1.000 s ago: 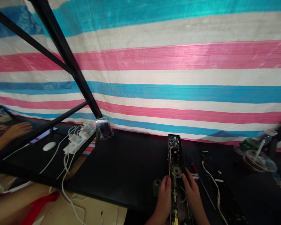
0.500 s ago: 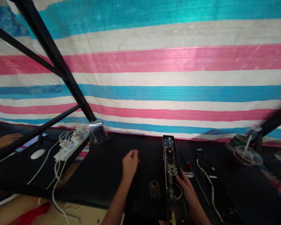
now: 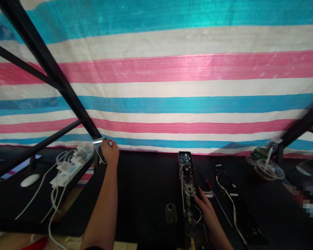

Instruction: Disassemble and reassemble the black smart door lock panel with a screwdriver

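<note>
My left hand [image 3: 110, 152] is at the far left of the table, its fingers closed at a flat, pale-edged object [image 3: 100, 141] beside the black post. Much of that object is covered by the hand, so its kind is unclear. My right hand [image 3: 205, 205] grips the right side of an opened electronic door lock [image 3: 189, 205], thumb over its edge. The long black housing shows a circuit board, a round metal part and white wires. A small dark metal plate with a hole [image 3: 171, 213] lies left of the lock.
Right of the lock lie a long screwdriver [image 3: 221, 205] and a dark panel with a white cable [image 3: 243, 211]. Farther right is a plastic cup with a straw [image 3: 268, 170]. A power strip [image 3: 67, 170], a white mouse [image 3: 30, 180] and a slanted black post [image 3: 67, 97] are left.
My left hand has moved left and away from me, from the table's middle to the pale-edged object by the post. My right hand stays on the lock. The view has shifted slightly.
</note>
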Action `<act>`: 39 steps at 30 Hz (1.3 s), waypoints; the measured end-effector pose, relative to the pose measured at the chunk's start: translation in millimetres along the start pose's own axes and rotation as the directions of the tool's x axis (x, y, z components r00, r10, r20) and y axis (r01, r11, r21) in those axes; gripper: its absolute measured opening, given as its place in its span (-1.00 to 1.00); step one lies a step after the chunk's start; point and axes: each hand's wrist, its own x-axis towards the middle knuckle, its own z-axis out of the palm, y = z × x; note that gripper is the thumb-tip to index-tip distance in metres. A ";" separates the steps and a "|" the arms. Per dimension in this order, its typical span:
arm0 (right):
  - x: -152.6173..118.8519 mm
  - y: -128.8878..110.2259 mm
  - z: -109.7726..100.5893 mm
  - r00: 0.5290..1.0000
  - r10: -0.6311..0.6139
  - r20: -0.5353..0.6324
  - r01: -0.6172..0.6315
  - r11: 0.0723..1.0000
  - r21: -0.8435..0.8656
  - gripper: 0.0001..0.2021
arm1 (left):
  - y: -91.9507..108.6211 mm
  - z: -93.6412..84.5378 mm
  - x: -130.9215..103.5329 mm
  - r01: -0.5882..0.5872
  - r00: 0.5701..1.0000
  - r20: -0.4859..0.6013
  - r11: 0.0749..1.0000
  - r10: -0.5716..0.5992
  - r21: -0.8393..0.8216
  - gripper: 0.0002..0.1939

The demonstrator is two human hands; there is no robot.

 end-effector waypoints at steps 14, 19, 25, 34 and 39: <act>-6.4 -2.4 4.7 0.998 0.059 -0.012 -0.059 0.998 0.032 -0.16 | 97.2 25.2 -328.6 0.638 0.692 0.702 0.598 -0.168 -0.486 -0.53; -5.9 -1.6 2.5 1.000 -0.001 -0.003 0.001 1.000 -0.028 -0.28 | 108.3 18.2 -352.9 0.825 0.506 0.833 0.408 -0.224 -0.391 -0.33; -4.7 -10.3 2.6 1.000 -0.021 -0.010 0.019 0.993 -0.114 -0.34 | 117.1 17.7 -349.8 0.872 0.462 0.841 0.316 -0.282 -0.374 -0.28; -3.7 -15.5 3.0 1.000 -0.006 -0.012 0.004 0.987 -0.163 -0.33 | 110.4 32.8 -359.7 0.871 0.483 0.815 0.273 -0.320 -0.409 -0.30; -4.4 -19.9 5.8 0.999 -0.021 0.025 0.025 0.987 -0.160 -0.33 | 109.2 35.7 -362.5 0.878 0.475 0.804 0.253 -0.358 -0.406 -0.26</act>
